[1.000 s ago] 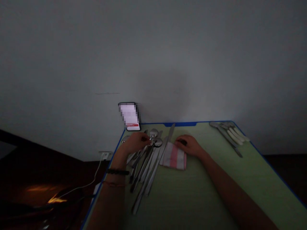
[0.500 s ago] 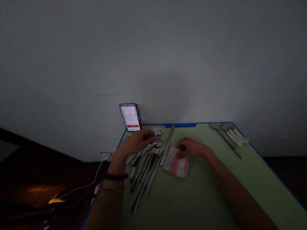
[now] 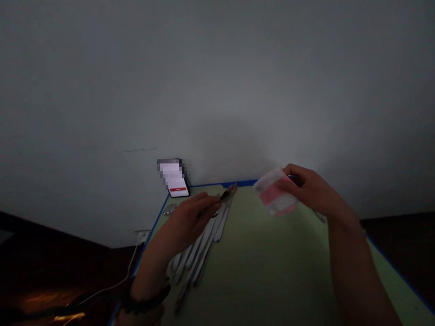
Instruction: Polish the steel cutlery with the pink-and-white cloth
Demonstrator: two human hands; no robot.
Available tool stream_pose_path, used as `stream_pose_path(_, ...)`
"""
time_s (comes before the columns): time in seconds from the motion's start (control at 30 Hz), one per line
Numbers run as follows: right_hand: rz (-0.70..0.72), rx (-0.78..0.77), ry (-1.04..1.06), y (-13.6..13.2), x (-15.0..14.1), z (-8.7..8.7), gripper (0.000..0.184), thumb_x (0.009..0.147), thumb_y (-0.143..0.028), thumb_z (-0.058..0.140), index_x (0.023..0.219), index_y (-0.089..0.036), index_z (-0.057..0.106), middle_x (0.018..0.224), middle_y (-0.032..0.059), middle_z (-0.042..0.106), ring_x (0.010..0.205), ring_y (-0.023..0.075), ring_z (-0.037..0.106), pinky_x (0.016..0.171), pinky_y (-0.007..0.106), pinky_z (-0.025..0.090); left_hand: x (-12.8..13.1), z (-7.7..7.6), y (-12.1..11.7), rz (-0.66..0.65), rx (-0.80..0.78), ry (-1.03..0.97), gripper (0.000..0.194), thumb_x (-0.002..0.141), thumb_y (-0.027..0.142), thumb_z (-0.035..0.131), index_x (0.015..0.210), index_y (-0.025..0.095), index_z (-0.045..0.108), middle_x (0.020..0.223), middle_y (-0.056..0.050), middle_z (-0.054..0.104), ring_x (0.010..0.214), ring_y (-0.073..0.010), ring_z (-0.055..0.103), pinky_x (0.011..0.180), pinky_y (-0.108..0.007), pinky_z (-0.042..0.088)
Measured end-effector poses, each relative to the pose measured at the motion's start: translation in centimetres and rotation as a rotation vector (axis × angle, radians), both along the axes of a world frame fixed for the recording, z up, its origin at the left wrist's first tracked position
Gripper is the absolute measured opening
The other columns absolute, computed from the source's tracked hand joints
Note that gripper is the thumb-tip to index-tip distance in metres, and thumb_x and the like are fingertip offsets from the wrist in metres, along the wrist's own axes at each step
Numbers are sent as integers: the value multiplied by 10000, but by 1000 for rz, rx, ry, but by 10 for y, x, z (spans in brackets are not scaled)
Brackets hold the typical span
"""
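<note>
My left hand (image 3: 193, 219) is closed on a spoon (image 3: 227, 194), its dark bowl pointing up and to the right. Below that hand lies a spread of metal cutlery (image 3: 200, 253), with knives and long handles side by side, partly covered by the hand and wrist. Raised over the right part of the table, my right hand (image 3: 306, 188) pinches a folded pink and white cloth (image 3: 275, 194) that hangs to its left. Cloth and spoon are apart. Some light-coloured cutlery (image 3: 320, 216) shows under my right wrist, mostly hidden.
A phone (image 3: 175, 179) with a lit screen leans on the wall at the table's back left corner. Another spoon bowl (image 3: 169, 209) lies just in front of it. The green table (image 3: 272, 271) has a blue edge. A white cable (image 3: 127, 274) runs from a wall socket (image 3: 142, 236).
My left hand has picked up a spoon from the cutlery. My right hand has lifted the cloth off the table, up and to the right. The view has shifted slightly.
</note>
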State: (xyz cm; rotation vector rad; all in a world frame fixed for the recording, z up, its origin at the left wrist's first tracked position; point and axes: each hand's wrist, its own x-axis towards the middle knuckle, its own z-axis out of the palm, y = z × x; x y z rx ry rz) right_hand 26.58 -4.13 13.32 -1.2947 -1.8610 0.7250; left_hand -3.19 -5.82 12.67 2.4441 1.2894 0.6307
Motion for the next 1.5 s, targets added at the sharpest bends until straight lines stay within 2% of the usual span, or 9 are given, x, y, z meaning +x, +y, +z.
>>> stream_pose_path(0.2, -104, 110, 84, 3, -14, -1, 206, 785, -379, 571, 863, -195, 523, 755, 5, 585, 648, 127, 533, 559, 238, 412, 13, 11, 3, 12, -126, 89, 344, 937, 379, 345, 910, 187, 628, 820, -32, 667, 725, -150, 592, 647, -243, 425)
stream_pose_path(0.33, -138, 103, 246, 5, -18, -3, 503, 708, -403, 657, 1123, -210, 451, 816, 14, 601, 652, 144, 555, 550, 260, 448, 17, 13, 3, 7, -112, 117, 329, 929, 398, 371, 859, 189, 615, 757, -14, 655, 660, -135, 577, 591, -230, 402)
stream_pose_path(0.5, -158, 110, 181, 5, -19, -3, 301, 750, -436, 615, 897, -186, 532, 723, 2, 554, 619, 125, 515, 531, 240, 418, 9, 15, -5, 87, 8, 107, 303, 912, 413, 421, 871, 204, 636, 761, -11, 668, 681, -142, 591, 621, -240, 409)
stream_pose_path(0.67, -224, 356, 187, -7, -43, 4, 217, 807, -371, 582, 938, -221, 498, 845, 6, 536, 699, 117, 508, 603, 238, 434, 7, 14, -7, 36, -32, 147, 291, 903, 427, 439, 914, 243, 664, 828, -3, 693, 733, -150, 618, 648, -241, 427)
stream_pose_path(0.9, 419, 86, -184, -22, -59, 6, 233, 792, -407, 612, 971, -257, 608, 1070, 34, 552, 948, 160, 546, 767, 272, 469, 16, 3, 0, 102, -18, 318, 282, 887, 408, 454, 877, 246, 686, 831, -20, 714, 690, -183, 622, 600, -264, 398)
stream_pose_path(1.0, 353, 64, -218, -15, -58, 2, 187, 900, -337, 460, 893, -235, 617, 929, 29, 577, 867, 144, 554, 767, 290, 456, 17, 0, 3, 147, -10, 352, 285, 887, 400, 445, 868, 239, 679, 846, -25, 715, 720, -198, 628, 618, -277, 402)
stream_pose_path(1.1, 260, 41, -241, -10, -60, -6, 154, 837, -310, 566, 962, -220, 570, 939, 34, 543, 773, 135, 547, 696, 291, 471, 19, -1, 5, 181, 21, 361, 252, 878, 357, 452, 871, 233, 672, 872, -28, 716, 749, -205, 629, 639, -286, 407)
stream_pose_path(1.3, 156, 217, -254, -10, -70, -15, 495, 740, -267, 672, 1174, -276, 433, 1145, 52, 452, 1104, 221, 468, 944, 439, 427, 22, 2, 2, 183, 130, 325, 274, 886, 357, 429, 862, 232, 671, 883, -21, 718, 749, -210, 626, 634, -294, 404)
stream_pose_path(1.5, 168, 233, -138, -11, -67, -5, 457, 827, -356, 573, 1242, -301, 390, 1234, 69, 400, 1141, 212, 473, 972, 415, 424, 31, 11, -4, 227, 237, 253, 280, 886, 368, 432, 892, 239, 681, 844, -24, 713, 731, -202, 619, 627, -291, 412)
